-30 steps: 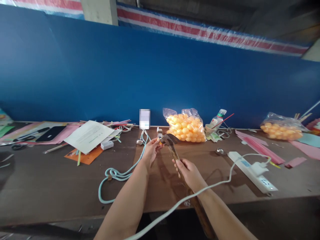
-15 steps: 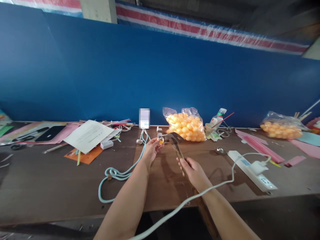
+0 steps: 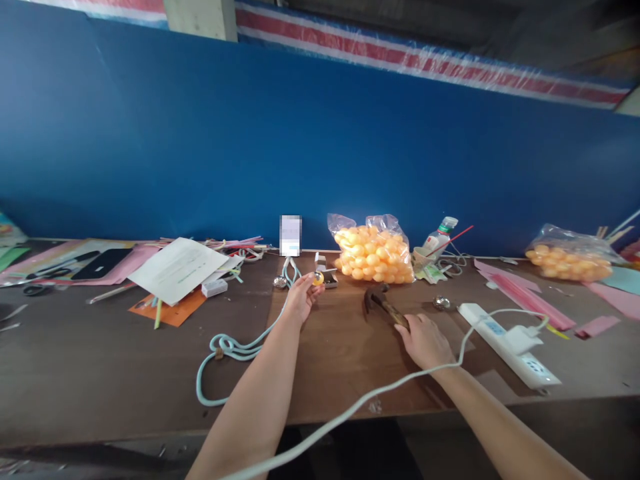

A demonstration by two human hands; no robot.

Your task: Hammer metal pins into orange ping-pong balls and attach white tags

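My left hand [image 3: 303, 298] is raised over the middle of the table, its fingertips pinching a small yellow-orange ball [image 3: 318, 278] that has a shiny, silvery part. Further right, my right hand [image 3: 425, 339] is closed round the wooden handle of a claw hammer [image 3: 393, 312]. The hammer's dark metal head is down at the tabletop, turned away from the ball. Just behind my left hand is a small open box [image 3: 331, 279], partly covered by the fingers. A clear bag of orange balls [image 3: 373, 255] stands beyond the hammer.
Shiny metal pieces [image 3: 441, 303] lie left and right of my hands. A white power strip [image 3: 507, 343] is at the right, its cable [image 3: 370, 405] crossing above my right forearm. Blue cord [image 3: 240, 348] loops at the left near papers [image 3: 177, 270]. A blue partition [image 3: 320, 133] rises behind.
My right hand has moved the hammer right and down, away from the ball, so its head is now at the tabletop. My left hand keeps the ball in nearly the same place.
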